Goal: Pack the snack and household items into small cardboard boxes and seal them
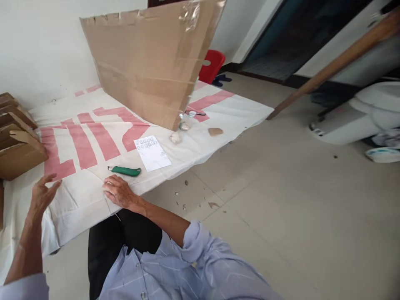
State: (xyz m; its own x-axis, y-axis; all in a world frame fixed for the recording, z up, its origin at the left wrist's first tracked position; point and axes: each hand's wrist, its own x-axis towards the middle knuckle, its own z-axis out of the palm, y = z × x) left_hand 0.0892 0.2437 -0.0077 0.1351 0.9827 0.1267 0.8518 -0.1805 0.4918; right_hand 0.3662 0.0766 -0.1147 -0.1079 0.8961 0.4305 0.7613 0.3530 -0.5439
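My left hand [45, 195] is over the cloth at the table's left, thumb and fingers apart, holding nothing. It is nearest to the brown cardboard boxes [21, 156] at the left edge. My right hand [121, 192] rests on the cloth near the table's front edge, its fingers slightly bent and nothing visible in them. Just beyond it lies a green utility knife [126, 171] with its tip pointing left. A white sheet of paper [153, 155] with small drawn marks lies to the knife's right.
A large cardboard sheet [146, 62] stands upright on the white-and-red tablecloth [103, 141]. Two tape rolls [175, 138] and a cardboard scrap [215, 131] lie right of the paper. Behind is a red chair [212, 66]. Scraps litter the floor; a white bin [350, 116] stands right.
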